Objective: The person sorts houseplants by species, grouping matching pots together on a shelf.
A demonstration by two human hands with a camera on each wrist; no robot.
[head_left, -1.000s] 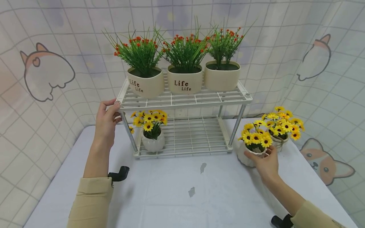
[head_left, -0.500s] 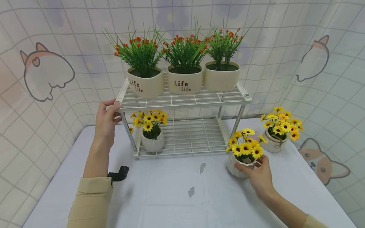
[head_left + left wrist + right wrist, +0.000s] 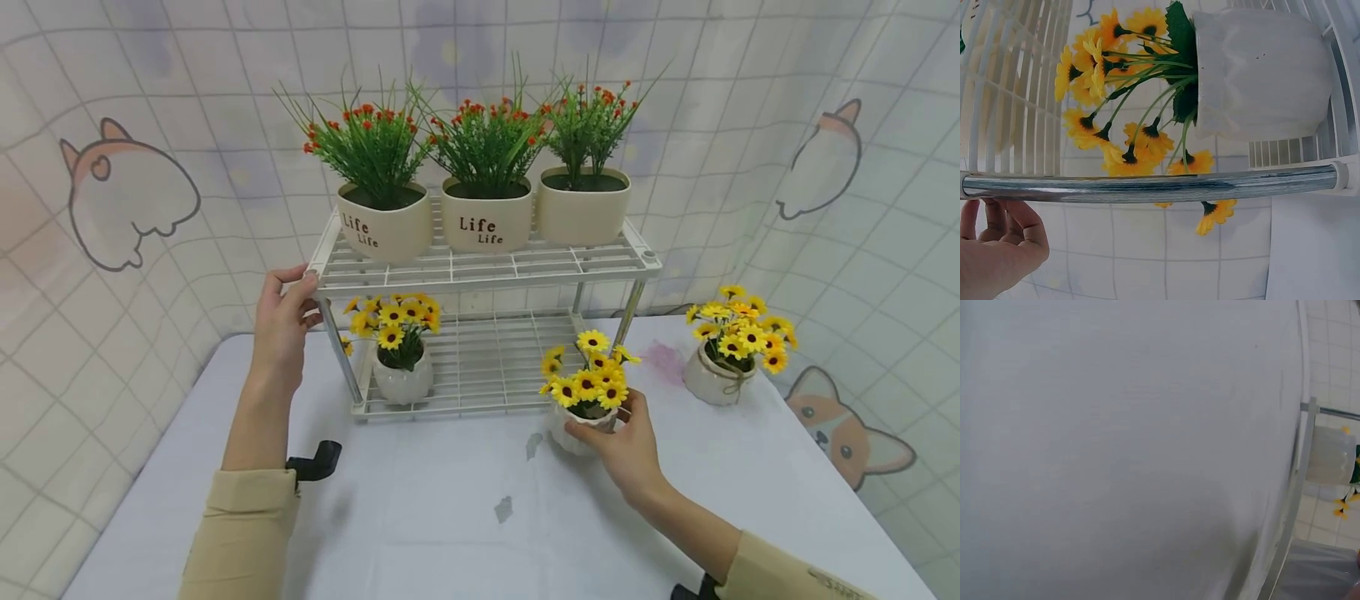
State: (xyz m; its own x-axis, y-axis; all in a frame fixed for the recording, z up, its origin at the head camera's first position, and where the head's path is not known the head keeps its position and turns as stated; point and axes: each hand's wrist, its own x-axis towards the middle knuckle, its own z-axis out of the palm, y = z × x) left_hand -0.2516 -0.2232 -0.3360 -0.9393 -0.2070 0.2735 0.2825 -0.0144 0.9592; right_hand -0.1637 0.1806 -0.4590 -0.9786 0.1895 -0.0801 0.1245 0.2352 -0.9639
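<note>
At the near left corner of the top tier of a white wire shelf rack, my left hand grips the frame with curled fingers; in the left wrist view that hand is beside the metal post. My right hand holds a white ribbed flowerpot of yellow artificial daisies by its rim, thumb in front, just before the rack's lower tier. On that tier's left end stands a similar daisy pot. The right wrist view shows mostly tablecloth; the held pot is outside it.
Three cream oval planters with red-flowered greenery, such as the middle planter, line the top tier. Another yellow daisy pot, tied with twine, stands at the table's right. A tiled-pattern curtain hangs behind the white-covered table.
My right hand has carried the daisy pot leftward, from beside the twine-tied pot to the front of the rack's lower tier. The left hand has stayed on the rack corner.
</note>
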